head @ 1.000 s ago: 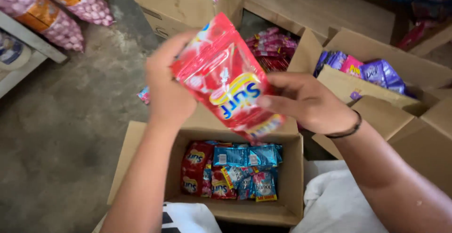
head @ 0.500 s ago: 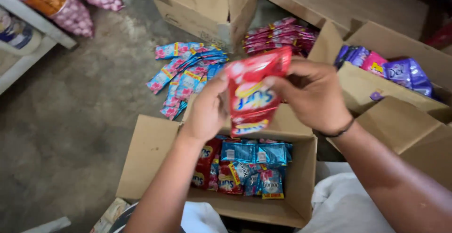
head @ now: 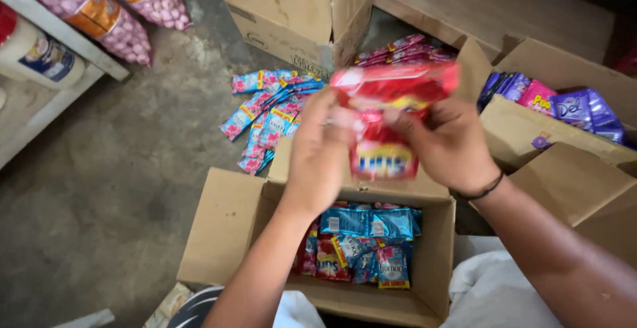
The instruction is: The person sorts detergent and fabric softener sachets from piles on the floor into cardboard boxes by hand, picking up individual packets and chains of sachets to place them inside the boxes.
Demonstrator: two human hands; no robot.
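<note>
Both hands hold a red sachet pack (head: 388,112) above an open cardboard box (head: 225,222). My left hand (head: 318,152) grips its left side and my right hand (head: 444,142) grips its right side; the pack is folded or bent over at the top and blurred. A dark band sits on my right wrist. Inside the box below lie blue and red sachets (head: 365,245), packed in its middle.
Blue and pink sachet strips (head: 269,112) lie on the concrete floor beyond the box. More cardboard boxes stand around: one at the top (head: 285,16), one with purple packets (head: 564,109) at right. Bags of pink sweets (head: 113,9) and a white tub (head: 40,56) rest on a shelf, left.
The red pack has turned from flat and face-up to folded over between both hands. The view has shifted, showing more of the floor and the sachet strips.
</note>
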